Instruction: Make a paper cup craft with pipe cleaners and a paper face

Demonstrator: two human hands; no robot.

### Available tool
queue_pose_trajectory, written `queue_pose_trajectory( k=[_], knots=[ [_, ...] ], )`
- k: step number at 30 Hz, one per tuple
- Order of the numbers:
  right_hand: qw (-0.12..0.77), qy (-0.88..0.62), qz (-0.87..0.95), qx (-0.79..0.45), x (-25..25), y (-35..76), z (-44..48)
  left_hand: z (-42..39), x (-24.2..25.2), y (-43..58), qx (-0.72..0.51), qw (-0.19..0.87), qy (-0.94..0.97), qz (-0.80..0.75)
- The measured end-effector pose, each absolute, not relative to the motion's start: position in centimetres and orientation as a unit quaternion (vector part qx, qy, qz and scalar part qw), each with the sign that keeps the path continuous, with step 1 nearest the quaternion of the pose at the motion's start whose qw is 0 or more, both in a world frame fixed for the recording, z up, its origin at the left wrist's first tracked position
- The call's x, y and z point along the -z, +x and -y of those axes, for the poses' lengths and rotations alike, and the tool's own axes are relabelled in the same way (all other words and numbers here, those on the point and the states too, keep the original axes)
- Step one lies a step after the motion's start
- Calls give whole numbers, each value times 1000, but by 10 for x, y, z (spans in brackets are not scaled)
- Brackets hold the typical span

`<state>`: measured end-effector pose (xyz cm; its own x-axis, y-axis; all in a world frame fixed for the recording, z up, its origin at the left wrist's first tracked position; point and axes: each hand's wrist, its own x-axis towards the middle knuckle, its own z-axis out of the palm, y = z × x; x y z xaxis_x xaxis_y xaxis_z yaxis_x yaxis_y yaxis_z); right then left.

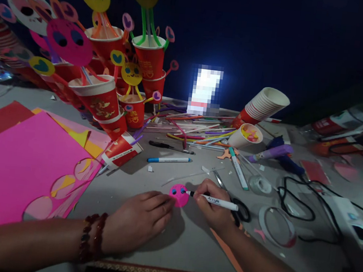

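A small pink paper circle (178,199) with two blue eyes lies on the table in front of me. At its left edge are the bunched fingertips of my left hand (140,221), holding it; the thumb is hidden. My right hand (212,207) is closed around a white acrylic marker (220,202), its dark tip at the circle's right eye. Scissors (241,210) with black handles lie partly behind my right hand. Beyond the circle are a blue marker (169,160), a black pen (170,147) and a teal-capped marker (238,168).
Red paper cups (95,102) with paper animal faces stand at the left, behind pink paper sheets (30,167). Pipe cleaners (198,131) lie at the back, near stacked cups (260,108). A tape roll (276,226) and black cable (313,190) are at right. A bright screen is pixelated.
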<state>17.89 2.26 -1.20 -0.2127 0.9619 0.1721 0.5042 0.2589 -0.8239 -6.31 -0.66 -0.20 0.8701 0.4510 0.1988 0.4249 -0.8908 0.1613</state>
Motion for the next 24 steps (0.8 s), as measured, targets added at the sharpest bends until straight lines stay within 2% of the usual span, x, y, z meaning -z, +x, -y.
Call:
queue_pose_trajectory(
  k=[24],
  knots=[
    [355, -491, 728, -321, 9, 176, -23, 7, 3, -62, -119, 47, 966, -225]
  ],
)
